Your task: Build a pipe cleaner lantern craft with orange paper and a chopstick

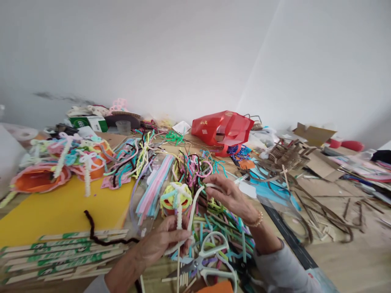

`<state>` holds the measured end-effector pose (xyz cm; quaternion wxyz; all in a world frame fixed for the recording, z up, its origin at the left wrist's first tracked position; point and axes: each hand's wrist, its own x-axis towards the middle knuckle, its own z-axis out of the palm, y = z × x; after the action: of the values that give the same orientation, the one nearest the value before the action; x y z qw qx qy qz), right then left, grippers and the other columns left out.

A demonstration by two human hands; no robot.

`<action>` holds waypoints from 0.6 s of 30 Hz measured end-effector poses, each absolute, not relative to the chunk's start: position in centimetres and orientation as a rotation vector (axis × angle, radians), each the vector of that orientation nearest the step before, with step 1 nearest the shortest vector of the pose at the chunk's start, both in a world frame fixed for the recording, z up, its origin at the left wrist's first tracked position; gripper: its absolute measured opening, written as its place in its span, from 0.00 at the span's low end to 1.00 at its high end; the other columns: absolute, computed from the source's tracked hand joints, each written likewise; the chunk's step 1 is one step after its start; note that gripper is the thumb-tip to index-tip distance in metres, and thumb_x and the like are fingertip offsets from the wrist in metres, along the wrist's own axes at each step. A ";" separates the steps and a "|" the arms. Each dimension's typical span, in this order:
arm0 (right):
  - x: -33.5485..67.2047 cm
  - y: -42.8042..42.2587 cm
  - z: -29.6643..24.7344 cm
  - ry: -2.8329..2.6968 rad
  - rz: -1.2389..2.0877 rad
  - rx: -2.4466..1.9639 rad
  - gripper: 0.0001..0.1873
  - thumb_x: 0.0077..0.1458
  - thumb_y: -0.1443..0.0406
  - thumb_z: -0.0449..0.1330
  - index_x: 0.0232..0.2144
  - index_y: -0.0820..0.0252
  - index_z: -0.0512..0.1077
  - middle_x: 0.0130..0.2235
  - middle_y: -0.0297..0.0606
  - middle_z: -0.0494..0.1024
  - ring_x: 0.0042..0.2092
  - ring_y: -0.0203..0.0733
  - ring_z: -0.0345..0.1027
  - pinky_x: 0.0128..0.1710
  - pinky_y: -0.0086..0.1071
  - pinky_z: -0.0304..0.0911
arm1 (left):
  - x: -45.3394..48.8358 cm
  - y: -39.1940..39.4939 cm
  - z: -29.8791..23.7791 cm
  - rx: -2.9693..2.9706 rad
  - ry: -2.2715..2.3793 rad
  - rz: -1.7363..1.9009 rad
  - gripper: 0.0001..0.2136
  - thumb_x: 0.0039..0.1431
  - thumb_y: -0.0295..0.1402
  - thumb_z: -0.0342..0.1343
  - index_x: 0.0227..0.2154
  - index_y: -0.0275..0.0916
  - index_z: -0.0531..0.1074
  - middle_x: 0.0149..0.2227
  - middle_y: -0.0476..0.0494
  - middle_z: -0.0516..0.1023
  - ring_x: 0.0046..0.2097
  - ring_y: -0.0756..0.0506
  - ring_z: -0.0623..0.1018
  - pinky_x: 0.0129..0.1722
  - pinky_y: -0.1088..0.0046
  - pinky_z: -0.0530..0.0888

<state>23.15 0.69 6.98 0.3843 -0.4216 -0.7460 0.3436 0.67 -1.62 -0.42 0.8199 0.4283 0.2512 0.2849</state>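
Left hand [163,243] closes around the white fuzzy stem [179,217] of a round yellow-and-green pipe-cleaner ball [176,199], while my right hand [229,195], a beaded bracelet [255,219] at its wrist, pinches a curved white pipe cleaner [193,211] between thumb and fingers. Beneath them lie loose green and blue pipe cleaners [220,228] and white-handled scissors [210,260]. Further out on the table [345,260], a clear bag of pastel pipe cleaners [154,189] lies beside a yellow card sheet [61,215].
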 end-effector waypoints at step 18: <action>22.8 0.0 7.6 -2.293 1.060 -1.120 0.12 0.61 0.60 0.54 0.39 0.60 0.74 0.29 0.32 0.74 0.29 0.34 0.64 0.30 0.26 0.59 | 0.8 -1.6 -0.7 0.913 0.571 0.640 0.18 0.46 0.45 0.66 0.23 0.32 0.72 0.18 0.48 0.72 0.19 0.52 0.71 0.21 0.78 0.66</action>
<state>22.82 -0.02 7.57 0.1882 -0.3981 -0.8150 0.3767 0.84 -1.55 -0.67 0.8101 0.4273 0.2673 0.2997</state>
